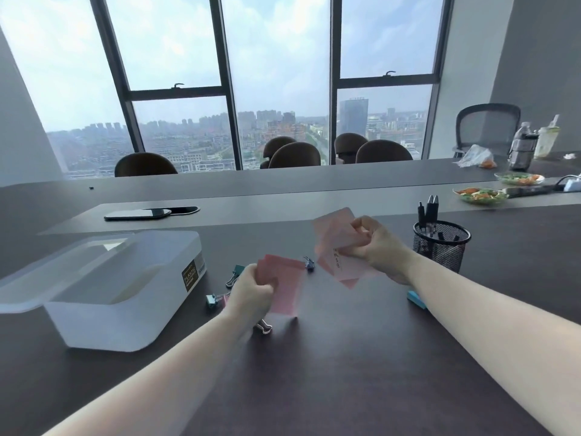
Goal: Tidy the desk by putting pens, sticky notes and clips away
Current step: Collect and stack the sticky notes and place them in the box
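My left hand (251,292) grips a pink sticky note (287,286) just above the dark desk. My right hand (379,247) holds several pink sticky notes (338,243) fanned out higher up, one with handwriting on it. Binder clips lie around my left hand: a teal one (236,273), a dark one (309,264), another teal one (215,300) and a silver-handled one (264,326). A blue sticky pad (416,298) peeks out by my right forearm. A black mesh pen cup (441,243) with pens (429,212) stands to the right.
An open white plastic storage box (125,309), lid tipped back on its left, sits on the desk's left side. A phone (138,214) lies beyond it. Salad bowls (481,195), bottles (523,146) and a power strip are far right. Chairs line the far edge.
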Demonstrator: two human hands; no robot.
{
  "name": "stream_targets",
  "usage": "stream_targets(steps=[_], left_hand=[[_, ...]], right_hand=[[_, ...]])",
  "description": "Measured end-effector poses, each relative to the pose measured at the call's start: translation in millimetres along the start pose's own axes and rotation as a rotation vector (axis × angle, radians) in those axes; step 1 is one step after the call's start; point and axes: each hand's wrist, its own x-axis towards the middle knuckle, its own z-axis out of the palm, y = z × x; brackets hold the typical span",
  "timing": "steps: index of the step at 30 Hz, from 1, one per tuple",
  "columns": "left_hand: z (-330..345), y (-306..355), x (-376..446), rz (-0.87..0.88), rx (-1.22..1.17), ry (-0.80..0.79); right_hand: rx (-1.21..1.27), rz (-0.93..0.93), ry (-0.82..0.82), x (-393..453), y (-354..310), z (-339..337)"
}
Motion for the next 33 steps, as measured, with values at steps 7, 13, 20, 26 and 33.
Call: stream_targets(steps=[7, 13, 20, 26, 33], left_hand=[[28, 7, 2, 0.066, -0.362, -0.018], [43, 5, 4, 0.044, -0.542, -0.048], [47, 5, 16, 0.107, -0.503, -0.039], [51, -1, 26, 0.187, -0.371, -0.008], [49, -4, 37, 0.219, -0.287, -0.01]], right_hand=[[0.178, -0.05, -0.015, -9, 3, 32], [0.18, -0.028, 0.114, -6, 26, 46], [0.114, -0.074, 0.254, 0, 34, 67], [0.142, -0.11, 0.189, 0, 33, 84], [0.263, -0.058, 0.106, 2, 38, 74]])
